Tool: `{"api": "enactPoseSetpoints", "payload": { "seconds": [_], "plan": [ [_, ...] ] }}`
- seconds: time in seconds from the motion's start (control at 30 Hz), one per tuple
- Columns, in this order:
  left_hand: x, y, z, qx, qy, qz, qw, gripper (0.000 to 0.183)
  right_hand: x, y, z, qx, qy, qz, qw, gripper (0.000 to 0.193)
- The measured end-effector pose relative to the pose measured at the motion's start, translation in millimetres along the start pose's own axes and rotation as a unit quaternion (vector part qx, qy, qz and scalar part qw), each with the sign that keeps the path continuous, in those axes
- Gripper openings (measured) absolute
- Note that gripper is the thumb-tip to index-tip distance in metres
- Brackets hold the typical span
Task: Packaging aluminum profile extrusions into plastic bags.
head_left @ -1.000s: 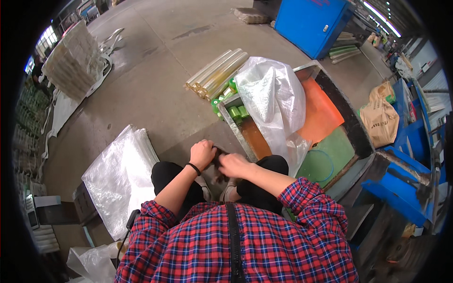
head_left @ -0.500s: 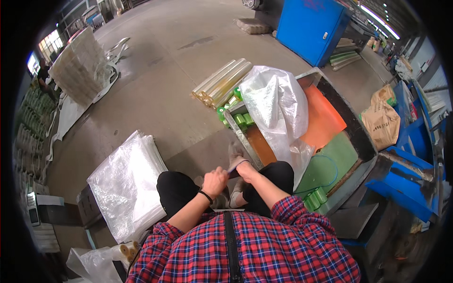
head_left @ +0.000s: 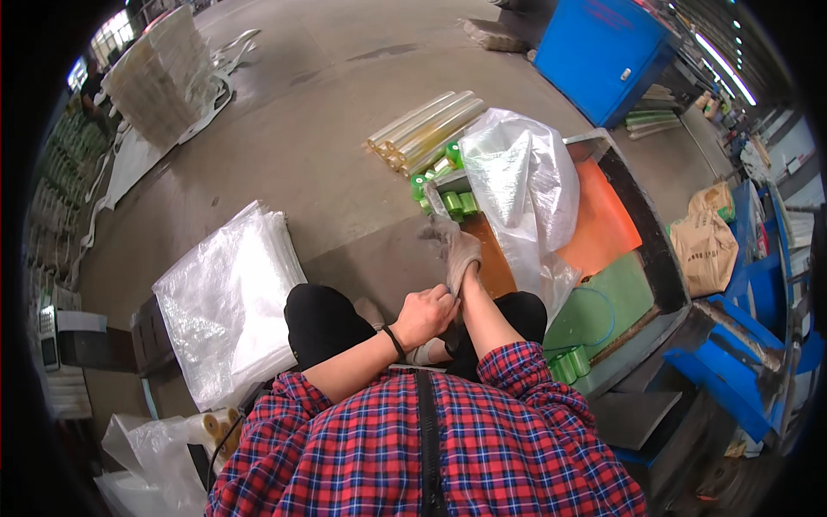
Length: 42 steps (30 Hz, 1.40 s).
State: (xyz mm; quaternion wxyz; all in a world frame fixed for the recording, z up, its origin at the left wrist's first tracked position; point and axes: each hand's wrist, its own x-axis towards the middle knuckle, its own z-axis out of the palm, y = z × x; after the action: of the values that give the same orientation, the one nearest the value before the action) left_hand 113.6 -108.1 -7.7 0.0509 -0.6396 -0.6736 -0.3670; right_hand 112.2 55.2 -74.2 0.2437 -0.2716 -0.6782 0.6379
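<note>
My right hand [head_left: 463, 252] wears a pale work glove [head_left: 466, 246] with greyish, dirty-looking fingers. Its gloved fingers are stretched out, pointing away from me, and hold nothing that I can see. My left hand [head_left: 422, 315] is bare, with a black band on its wrist. Its fingers are closed on the cuff side of that glove, close to my right wrist; the exact pinch is partly hidden. Both hands are between my knees [head_left: 326, 323], in front of the checked shirt.
Stacked clear plastic sheets [head_left: 228, 306] lie to my left. On the right, a metal-rimmed bin or table [head_left: 668, 258] bears a crumpled plastic bag [head_left: 521, 177] and green rolls [head_left: 568, 366]. Beyond lie clear film rolls [head_left: 426, 129]; a blue cabinet [head_left: 599, 60] stands farther off.
My right hand has risen away from me and its gloved fingers now show stretched out. My left hand has shifted slightly right and nearer, staying at the glove. The whole view has shifted a little.
</note>
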Motion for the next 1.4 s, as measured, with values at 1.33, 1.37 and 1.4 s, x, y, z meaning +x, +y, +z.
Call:
{"api": "enactPoseSetpoints", "payload": {
  "seconds": [1.33,1.37,1.4],
  "plan": [
    [-28,-9,14,-0.356,-0.229,-0.113,0.899,0.028,-83,49,8,-0.509,-0.465,-0.324,0.648,0.031],
    [-33,-19,26,-0.33,-0.17,-0.133,0.919,0.027,-80,56,1,-0.47,-0.434,-0.243,0.729,0.031],
    [-31,-24,23,-0.3,-0.111,-0.151,0.935,0.027,-75,60,-5,-0.421,-0.395,-0.161,0.8,0.032]
  ]
}}
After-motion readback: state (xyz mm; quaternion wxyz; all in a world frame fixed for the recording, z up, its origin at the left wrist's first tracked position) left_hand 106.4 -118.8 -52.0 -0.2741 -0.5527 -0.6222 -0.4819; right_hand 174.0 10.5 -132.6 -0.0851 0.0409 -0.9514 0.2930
